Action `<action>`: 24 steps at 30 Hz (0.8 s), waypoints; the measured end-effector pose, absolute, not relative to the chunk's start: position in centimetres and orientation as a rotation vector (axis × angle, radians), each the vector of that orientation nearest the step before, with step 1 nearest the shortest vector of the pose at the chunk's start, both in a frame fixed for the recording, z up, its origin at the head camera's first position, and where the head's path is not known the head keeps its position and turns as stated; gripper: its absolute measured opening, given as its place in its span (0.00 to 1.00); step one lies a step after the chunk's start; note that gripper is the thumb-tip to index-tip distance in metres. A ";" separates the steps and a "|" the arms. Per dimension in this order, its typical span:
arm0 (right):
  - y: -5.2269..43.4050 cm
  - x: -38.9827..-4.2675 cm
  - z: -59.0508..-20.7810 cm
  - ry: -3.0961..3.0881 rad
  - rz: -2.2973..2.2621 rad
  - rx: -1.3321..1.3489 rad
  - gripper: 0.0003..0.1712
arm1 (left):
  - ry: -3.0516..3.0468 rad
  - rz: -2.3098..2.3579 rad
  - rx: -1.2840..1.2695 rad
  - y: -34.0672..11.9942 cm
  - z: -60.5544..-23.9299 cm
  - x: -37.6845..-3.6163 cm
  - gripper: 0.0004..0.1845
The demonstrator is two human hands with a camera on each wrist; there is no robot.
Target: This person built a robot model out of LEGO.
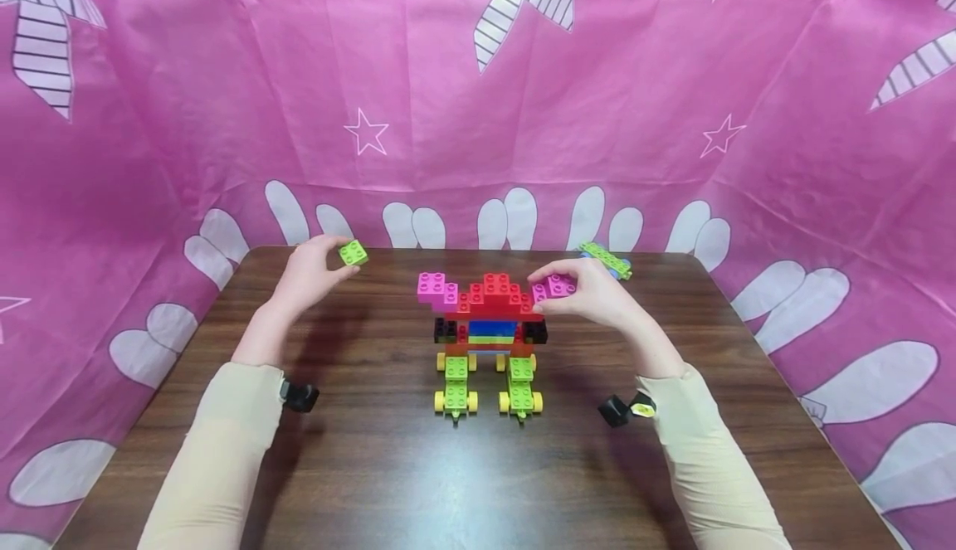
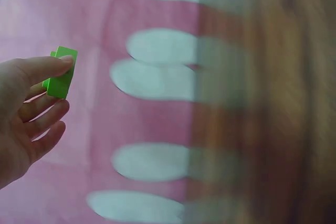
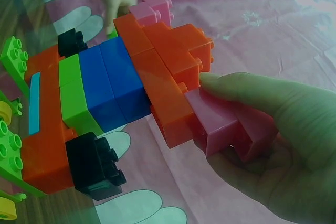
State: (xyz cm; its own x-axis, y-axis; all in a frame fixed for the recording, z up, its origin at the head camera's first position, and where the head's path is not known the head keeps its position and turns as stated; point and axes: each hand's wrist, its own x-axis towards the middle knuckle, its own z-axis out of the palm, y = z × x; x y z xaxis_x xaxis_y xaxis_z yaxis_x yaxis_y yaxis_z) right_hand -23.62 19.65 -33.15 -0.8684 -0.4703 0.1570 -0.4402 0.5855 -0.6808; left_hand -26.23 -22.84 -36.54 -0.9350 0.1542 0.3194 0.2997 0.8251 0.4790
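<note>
Between thumb and fingers, my left hand (image 1: 312,270) pinches a lime green toy brick (image 1: 353,252) above the table's far left part, apart from the build. The left wrist view shows the same green brick (image 2: 62,72) side-on. At the table's middle stands a brick build with red bricks (image 1: 493,297) on top, blue bricks (image 1: 491,328) below, and black bricks (image 1: 445,331) at the sides. Pink bricks (image 1: 436,289) jut out at its upper left. My right hand (image 1: 590,289) grips the pink bricks (image 3: 218,116) at its upper right, which touch the red ones.
Green wheeled bases (image 1: 456,392) with yellow wheels carry the build. Near the far right edge of the wooden table (image 1: 358,467) lies a green and blue brick piece (image 1: 607,260). A pink patterned cloth (image 1: 448,119) hangs behind and at the sides.
</note>
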 end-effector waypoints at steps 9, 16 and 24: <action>19.7 -23.7 -33.2 2.755 -1.171 -0.781 0.23 | -2.581 -0.736 -0.519 -17.8 -31.3 -23.3 0.25; 19.6 -23.6 -33.2 2.746 -1.187 -0.777 0.24 | -2.478 -0.791 -0.626 -15.0 -29.6 -21.8 0.25; 19.6 -23.5 -33.1 2.743 -1.182 -0.773 0.25 | -2.408 -0.802 -0.758 -12.5 -29.3 -21.2 0.26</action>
State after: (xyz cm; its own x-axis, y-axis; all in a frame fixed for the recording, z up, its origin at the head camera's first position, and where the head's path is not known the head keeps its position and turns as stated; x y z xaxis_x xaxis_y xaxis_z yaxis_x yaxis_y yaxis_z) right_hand -23.52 19.64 -33.13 -0.8729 -0.4668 0.1421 -0.4239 0.5813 -0.6945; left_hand -21.19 -12.54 -29.26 -0.7268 0.3461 0.5933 0.6327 0.6735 0.3823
